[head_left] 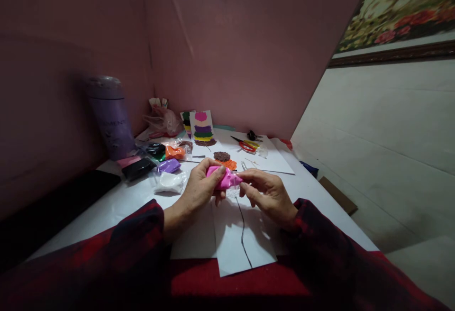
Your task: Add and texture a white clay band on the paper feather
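Above the middle of the table, my left hand (199, 185) is closed around a bright pink packet of modelling clay (227, 181) in clear wrapping. At the packet's right end, the thumb and bent fingers of my right hand (268, 192) pinch its edge. Below my hands lies a white paper sheet (232, 249) with a dark wavy line drawn down it. Just beyond the packet are an orange clay piece (227, 164) and a brown textured clay piece (222, 156). My hands hide the upper part of the sheet.
To the left lie clay packets in purple (169, 166), white (169, 183), black (138, 169) and orange (175, 152). Behind them stands a purple tumbler (111, 119). Red-handled scissors (248, 146) rest toward the back, near a colour-striped card (202, 128) against the pink panel (231, 55).
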Demonstrator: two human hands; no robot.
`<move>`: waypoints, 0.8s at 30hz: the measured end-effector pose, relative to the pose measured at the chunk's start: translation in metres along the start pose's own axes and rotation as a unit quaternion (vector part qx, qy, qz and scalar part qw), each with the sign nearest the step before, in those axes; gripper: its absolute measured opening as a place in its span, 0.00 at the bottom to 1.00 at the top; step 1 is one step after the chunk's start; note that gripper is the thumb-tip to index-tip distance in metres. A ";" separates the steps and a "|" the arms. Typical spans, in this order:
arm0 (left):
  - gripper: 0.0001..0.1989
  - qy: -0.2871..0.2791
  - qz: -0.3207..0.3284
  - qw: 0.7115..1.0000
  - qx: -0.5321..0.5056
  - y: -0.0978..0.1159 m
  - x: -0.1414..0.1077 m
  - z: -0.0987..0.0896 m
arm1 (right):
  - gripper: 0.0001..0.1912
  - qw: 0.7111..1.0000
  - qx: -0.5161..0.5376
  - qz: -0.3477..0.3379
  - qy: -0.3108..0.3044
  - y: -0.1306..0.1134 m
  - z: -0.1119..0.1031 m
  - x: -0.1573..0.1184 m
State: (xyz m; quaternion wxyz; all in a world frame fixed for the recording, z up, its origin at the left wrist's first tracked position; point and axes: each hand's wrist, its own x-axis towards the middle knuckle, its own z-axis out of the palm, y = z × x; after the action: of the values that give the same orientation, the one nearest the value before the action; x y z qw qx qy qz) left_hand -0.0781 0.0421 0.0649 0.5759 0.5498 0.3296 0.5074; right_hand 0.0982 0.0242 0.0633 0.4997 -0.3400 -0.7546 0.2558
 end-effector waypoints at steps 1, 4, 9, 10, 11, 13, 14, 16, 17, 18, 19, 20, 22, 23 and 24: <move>0.15 -0.004 -0.005 1.000 -0.002 0.000 0.000 0.000 | 0.10 1.000 0.011 0.016 0.001 0.000 0.000 0.000; 0.15 -0.014 -0.017 1.000 -0.004 0.000 0.000 0.001 | 0.09 0.999 0.012 0.030 0.004 -0.001 0.001 0.000; 0.15 -0.013 -0.027 1.000 0.007 -0.001 0.001 0.002 | 0.08 0.999 -0.036 -0.017 -0.009 0.002 0.000 -0.001; 0.14 -0.012 -0.030 0.999 0.012 -0.001 0.001 0.002 | 0.07 0.998 -0.051 -0.030 -0.011 0.003 0.000 -0.002; 0.14 -0.011 -0.034 0.999 0.016 -0.001 0.001 0.002 | 0.07 0.996 -0.072 -0.046 -0.012 0.004 0.000 -0.002; 0.13 -0.008 -0.041 0.999 0.025 -0.001 0.001 0.003 | 0.05 0.988 -0.127 -0.085 -0.013 0.005 0.002 -0.002; 0.13 -0.007 -0.043 0.999 0.029 -0.001 0.001 0.004 | 0.04 0.982 -0.156 -0.103 -0.014 0.005 0.003 -0.003; 0.12 -0.004 -0.044 0.998 0.034 -0.001 0.000 0.006 | 0.03 0.970 -0.202 -0.132 -0.016 0.003 0.005 -0.004; 0.12 -0.004 -0.042 0.998 0.035 -0.001 -0.001 0.007 | 0.03 0.966 -0.217 -0.139 -0.014 0.001 0.006 -0.004; 0.11 -0.004 -0.039 0.999 0.036 -0.001 -0.002 0.008 | 0.04 0.963 -0.227 -0.143 -0.012 -0.001 0.007 -0.005; 0.11 -0.005 -0.035 0.999 0.037 0.000 -0.003 0.009 | 0.04 0.962 -0.231 -0.145 -0.009 -0.003 0.007 -0.006; 0.11 -0.006 -0.031 0.999 0.037 0.000 -0.004 0.010 | 0.04 0.962 -0.230 -0.146 -0.005 -0.005 0.008 -0.006; 0.10 -0.010 -0.025 0.999 0.038 0.001 -0.006 0.012 | 0.05 0.965 -0.221 -0.144 0.001 -0.009 0.008 -0.008; 0.10 -0.012 -0.024 0.999 0.039 0.002 -0.006 0.013 | 0.05 0.966 -0.214 -0.142 0.002 -0.010 0.009 -0.008; 0.09 -0.014 -0.024 0.999 0.040 0.002 -0.007 0.014 | 0.05 0.969 -0.207 -0.138 0.002 -0.011 0.009 -0.009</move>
State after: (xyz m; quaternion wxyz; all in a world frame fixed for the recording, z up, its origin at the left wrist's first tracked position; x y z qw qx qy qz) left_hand -0.0673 0.0311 0.0680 0.5703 0.5714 0.3540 0.4721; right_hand 0.0895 0.0102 0.0627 0.4503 -0.3286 -0.8299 0.0220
